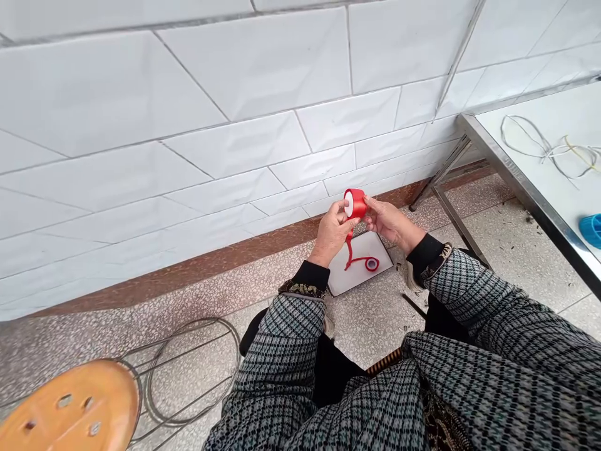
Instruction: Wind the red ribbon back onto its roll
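A roll of wide red ribbon (pixel 359 202) on a white core is held up in front of me between both hands. My left hand (pixel 334 228) grips its left side, with fingers at the core. On the right side, the fingers and thumb of my right hand (pixel 385 219) close on the ribbon's edge. A loose strip of red ribbon (pixel 349 249) hangs below the roll. Beneath it, a smaller red roll (pixel 372 264) with a pale centre lies in a white shallow tray or lid (pixel 342 283) on the floor, its strip trailing left.
A white tiled wall (pixel 263 81) rises ahead. To the right stands a metal-edged table (pixel 504 156) carrying thin cables (pixel 547 149) and a blue plastic object (pixel 590 229). An orange stool (pixel 75 407) with a wire frame is at lower left. A dark stick (pixel 414 305) lies on the speckled floor.
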